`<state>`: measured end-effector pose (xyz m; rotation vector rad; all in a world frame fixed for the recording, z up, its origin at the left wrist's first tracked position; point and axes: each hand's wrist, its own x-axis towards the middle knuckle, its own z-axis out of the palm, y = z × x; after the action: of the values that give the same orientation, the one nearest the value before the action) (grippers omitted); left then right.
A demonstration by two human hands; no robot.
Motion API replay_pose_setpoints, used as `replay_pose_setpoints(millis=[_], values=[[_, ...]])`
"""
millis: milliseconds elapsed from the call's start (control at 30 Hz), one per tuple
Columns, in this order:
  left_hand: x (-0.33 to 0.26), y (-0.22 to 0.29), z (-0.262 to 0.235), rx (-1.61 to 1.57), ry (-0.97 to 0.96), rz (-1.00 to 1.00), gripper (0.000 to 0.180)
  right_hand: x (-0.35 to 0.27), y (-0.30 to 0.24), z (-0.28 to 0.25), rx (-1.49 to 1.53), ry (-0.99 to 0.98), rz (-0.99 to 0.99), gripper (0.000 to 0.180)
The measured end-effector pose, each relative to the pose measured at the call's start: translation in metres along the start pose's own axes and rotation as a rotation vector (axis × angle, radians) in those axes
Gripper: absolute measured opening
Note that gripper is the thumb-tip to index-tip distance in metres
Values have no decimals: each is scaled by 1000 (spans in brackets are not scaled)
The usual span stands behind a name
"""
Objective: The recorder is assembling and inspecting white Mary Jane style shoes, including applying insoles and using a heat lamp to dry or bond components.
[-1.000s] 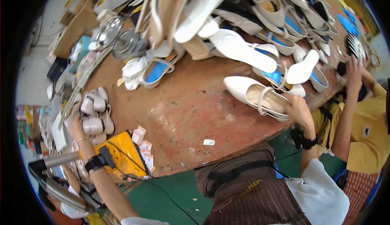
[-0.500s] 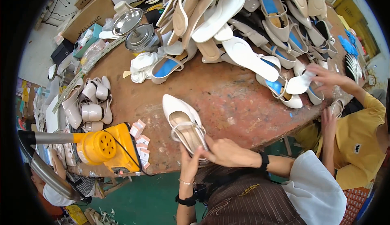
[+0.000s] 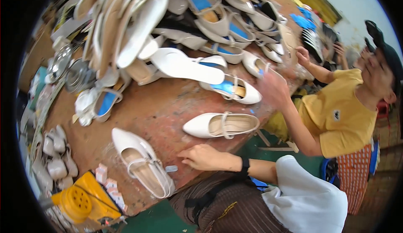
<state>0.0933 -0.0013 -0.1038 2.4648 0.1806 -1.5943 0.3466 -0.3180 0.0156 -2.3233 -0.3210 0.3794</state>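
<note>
My right hand, with a black band at the wrist and a white sleeve behind it, rests flat on the worn brown table, fingers spread and holding nothing. Just left of its fingertips lies a white pointed shoe with an ankle strap, toe pointing away from me. A small grey piece sits between the shoe and my hand. A second white strapped shoe lies on its own above my hand, toe to the left. My left hand is out of sight.
A large heap of white and blue-lined shoes covers the far half of the table. A person in a yellow shirt at the right reaches a blurred hand toward the heap. A yellow heat gun sits at the lower left, with white heel parts beside it.
My right hand has let go of the white shoe, which now lies on the table to its left. My left hand has left the view. The view has swung right.
</note>
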Motion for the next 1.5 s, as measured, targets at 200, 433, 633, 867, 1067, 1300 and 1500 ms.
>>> replay_pose_setpoints(millis=[200, 433, 633, 867, 1067, 1300, 1500], values=[[30, 29, -22, -12, 70, 91, 37, 7, 1, 17, -112, 36, -85, 22], [18, 49, -61, -19, 124, 130, 35, 9, 2, 13, -71, 13, -67, 19], [6, 61, -83, -11, 165, 169, 33, 9, 1, 11, -126, -89, -32, 25], [-27, 79, -118, -17, 274, 244, 31, 7, 5, 14, -167, -105, -77, 28], [-68, 90, -147, -14, 379, 305, 29, -5, 3, 9, -185, 75, -278, 19], [-121, 100, -168, 57, 463, 359, 27, -57, 2, 1, 86, -634, -159, 12], [-175, 95, -172, 129, 513, 362, 26, -86, 16, -9, 188, -630, -171, 24]])
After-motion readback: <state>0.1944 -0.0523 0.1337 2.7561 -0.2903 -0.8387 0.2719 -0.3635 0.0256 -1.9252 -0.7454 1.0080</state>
